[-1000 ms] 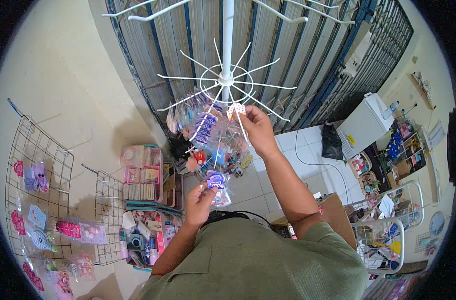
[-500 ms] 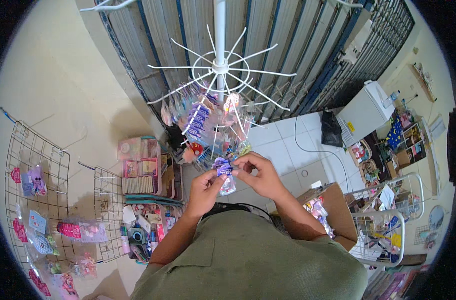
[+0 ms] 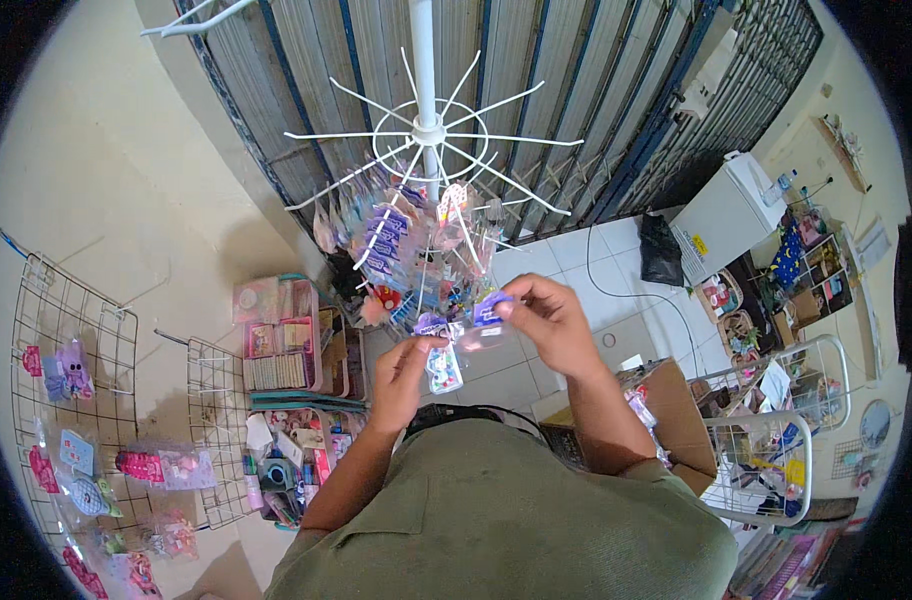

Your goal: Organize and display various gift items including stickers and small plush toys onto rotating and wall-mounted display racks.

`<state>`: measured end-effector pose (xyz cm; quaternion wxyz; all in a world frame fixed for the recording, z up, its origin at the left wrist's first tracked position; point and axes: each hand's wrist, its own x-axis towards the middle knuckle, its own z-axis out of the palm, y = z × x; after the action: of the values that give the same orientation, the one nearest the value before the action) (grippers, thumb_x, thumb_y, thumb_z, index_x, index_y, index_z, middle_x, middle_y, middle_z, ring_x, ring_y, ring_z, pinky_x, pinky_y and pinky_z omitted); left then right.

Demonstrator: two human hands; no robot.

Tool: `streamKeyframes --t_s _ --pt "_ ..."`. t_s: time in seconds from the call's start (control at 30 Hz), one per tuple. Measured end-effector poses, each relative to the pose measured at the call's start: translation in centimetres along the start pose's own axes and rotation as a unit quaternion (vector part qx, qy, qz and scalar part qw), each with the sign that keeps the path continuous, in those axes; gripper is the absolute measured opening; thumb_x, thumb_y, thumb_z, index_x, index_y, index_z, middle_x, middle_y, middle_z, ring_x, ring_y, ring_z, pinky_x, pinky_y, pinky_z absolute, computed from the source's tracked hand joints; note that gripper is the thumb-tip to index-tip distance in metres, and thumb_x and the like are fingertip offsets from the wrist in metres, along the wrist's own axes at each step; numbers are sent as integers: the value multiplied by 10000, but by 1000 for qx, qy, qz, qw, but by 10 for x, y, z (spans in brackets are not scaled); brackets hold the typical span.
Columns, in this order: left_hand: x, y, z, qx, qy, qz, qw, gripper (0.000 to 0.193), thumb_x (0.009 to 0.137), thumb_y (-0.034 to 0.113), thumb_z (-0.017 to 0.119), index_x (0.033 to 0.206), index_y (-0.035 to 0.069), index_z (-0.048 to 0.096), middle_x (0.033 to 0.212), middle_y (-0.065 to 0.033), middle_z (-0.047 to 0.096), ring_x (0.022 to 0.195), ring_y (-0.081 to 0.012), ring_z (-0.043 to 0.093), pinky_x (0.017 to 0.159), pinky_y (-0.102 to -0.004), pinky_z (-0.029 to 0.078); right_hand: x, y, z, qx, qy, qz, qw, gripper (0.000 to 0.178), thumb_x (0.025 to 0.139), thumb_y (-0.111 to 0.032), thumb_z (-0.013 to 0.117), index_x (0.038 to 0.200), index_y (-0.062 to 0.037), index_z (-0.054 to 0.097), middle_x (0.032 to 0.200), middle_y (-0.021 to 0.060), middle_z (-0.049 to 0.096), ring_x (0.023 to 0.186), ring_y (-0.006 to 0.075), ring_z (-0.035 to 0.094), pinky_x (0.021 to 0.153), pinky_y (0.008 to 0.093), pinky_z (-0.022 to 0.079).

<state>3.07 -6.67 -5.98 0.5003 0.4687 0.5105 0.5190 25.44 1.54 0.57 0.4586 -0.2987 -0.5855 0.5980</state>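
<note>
Between the finger and thumb of my left hand [image 3: 400, 382] is a small clear packet [image 3: 443, 371] with a purple top and colourful small contents I cannot make out. My right hand [image 3: 553, 325] pinches a second packet by its purple header card [image 3: 491, 309], and its clear part hangs toward the first one. Whether the two packets touch is unclear. Just beyond my hands stands a white display rack [image 3: 428, 133] with spoke-like arms. Several purple-headed packets [image 3: 385, 240] hang on its lower arms, close together.
Wire grids [image 3: 76, 320] with hanging packets lean at the left wall, beside pink bins [image 3: 319, 345] of small goods. An open cardboard box [image 3: 681, 415] stands by my right arm, near a white wire basket [image 3: 761, 425]. A cable [image 3: 631, 300] crosses the tiled floor.
My hands have moved apart, the right one up and to the right with a purple-headed packet. The left keeps the other packet. The view has shifted slightly.
</note>
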Motion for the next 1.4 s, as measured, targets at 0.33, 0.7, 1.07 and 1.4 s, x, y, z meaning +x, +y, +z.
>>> streamKeyframes --t_s 0.33,0.7,1.07,1.4 --pt "-1 -20 -3 -18 6 39 999 227 1031 109 572 1135 -61 681 1090 -87 719 1017 -123 643 917 -274 485 25 -13 8 -11 3 -21 1000 99 985 -81 656 1051 -9 665 922 6 680 827 67 601 729 240 470" --pt "0 -21 -4 -40 9 19 999 217 1026 101 584 1145 -52 682 1074 -78 716 994 -112 640 910 -262 480 52 9 11 -58 64 -90 992 118 971 -88 668 1056 -7 664 904 -7 660 806 36 563 708 213 452" --pt "2 -5 1 -6 9 56 998 177 955 -13 628 1120 21 680 800 78 539 682 0 433 598 -186 325 108 25 20 -48 132 -136 981 167 954 -94 683 1089 -3 647 888 6 670 782 65 594 727 235 490" --pt "10 -12 7 -140 14 97 985 361 913 -58 690 1042 97 390 935 -23 594 802 -49 551 680 -222 458 9 61 8 -150 171 -86 970 288 952 -78 682 1216 -17 583 1014 7 578 958 103 556 882 266 454"
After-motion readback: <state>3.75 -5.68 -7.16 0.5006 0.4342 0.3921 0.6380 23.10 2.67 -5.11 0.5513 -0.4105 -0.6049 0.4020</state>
